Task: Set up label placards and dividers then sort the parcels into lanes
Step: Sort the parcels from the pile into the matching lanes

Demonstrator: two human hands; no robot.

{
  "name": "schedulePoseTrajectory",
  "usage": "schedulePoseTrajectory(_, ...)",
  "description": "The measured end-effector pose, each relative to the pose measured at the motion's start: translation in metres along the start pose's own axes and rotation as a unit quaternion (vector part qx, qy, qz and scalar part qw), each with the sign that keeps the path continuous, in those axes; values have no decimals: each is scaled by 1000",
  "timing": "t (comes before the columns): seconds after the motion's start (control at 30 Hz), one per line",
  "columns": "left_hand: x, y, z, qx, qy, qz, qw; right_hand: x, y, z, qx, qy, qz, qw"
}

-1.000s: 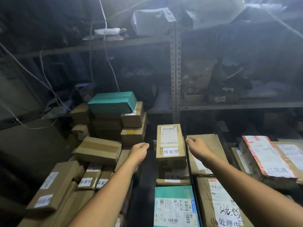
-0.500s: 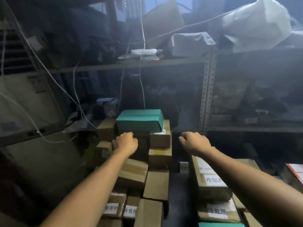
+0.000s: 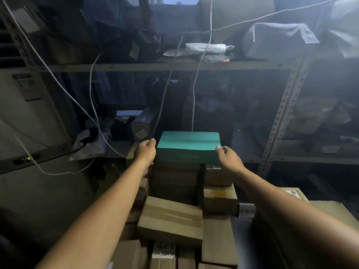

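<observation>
Centre frame: left hand (image 3: 145, 153) and right hand (image 3: 227, 158) clasp opposite ends of teal box (image 3: 188, 145) atop the carton stack (image 3: 174, 178). Lift level, clear of the hanging cable (image 3: 193, 105).

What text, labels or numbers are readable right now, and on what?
Nothing reads clearly.
Label on the small carton: blurred.
The grey placard: blurred.
Label on the right parcel: too small.
The wall notice: blurred.
Front of the teal box: faint mark, unreadable.
</observation>
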State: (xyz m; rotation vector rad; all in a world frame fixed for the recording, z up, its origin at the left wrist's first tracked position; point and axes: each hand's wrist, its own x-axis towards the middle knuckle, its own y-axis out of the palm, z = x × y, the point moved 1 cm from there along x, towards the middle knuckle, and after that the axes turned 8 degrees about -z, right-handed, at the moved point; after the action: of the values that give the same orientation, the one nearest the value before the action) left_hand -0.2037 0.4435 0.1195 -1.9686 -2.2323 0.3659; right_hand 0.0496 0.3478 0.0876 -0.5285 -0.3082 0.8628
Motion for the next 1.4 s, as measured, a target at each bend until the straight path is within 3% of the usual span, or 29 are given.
schedulePoseTrajectory(0.17,6,7,5,2,-60,87,994,-3,10,3,79,21,0,997)
schedulePoseTrajectory(0.33,7,9,4,-33,-43,86,995,-5,5,14,104,17,-20,994)
schedulePoseTrajectory(0.53,-2,-8,-26,-151,16,46,987,-16,-18,34,92,-81,-60,991)
schedulePoseTrajectory(0.77,-11,-42,-47,-259,45,-64,963,-40,-42,63,51,-233,-33,971)
schedulePoseTrajectory(0.93,-25,-61,-69,-307,50,-36,950,-59,-62,89,81,-297,-46,950)
schedulePoseTrajectory(1.03,-26,-69,-74,-299,69,-28,951,-67,-72,100,184,-284,-19,941)
schedulePoseTrajectory(1.2,-34,-77,-74,-298,62,-6,952,-76,-77,116,380,-165,-28,910)
schedulePoseTrajectory(1.3,-32,-76,-60,-285,36,43,957,-80,-76,123,407,-134,-28,903)
schedulePoseTrajectory(1.4,-40,-78,-53,-252,72,50,964,-84,-84,130,384,-133,-17,913)
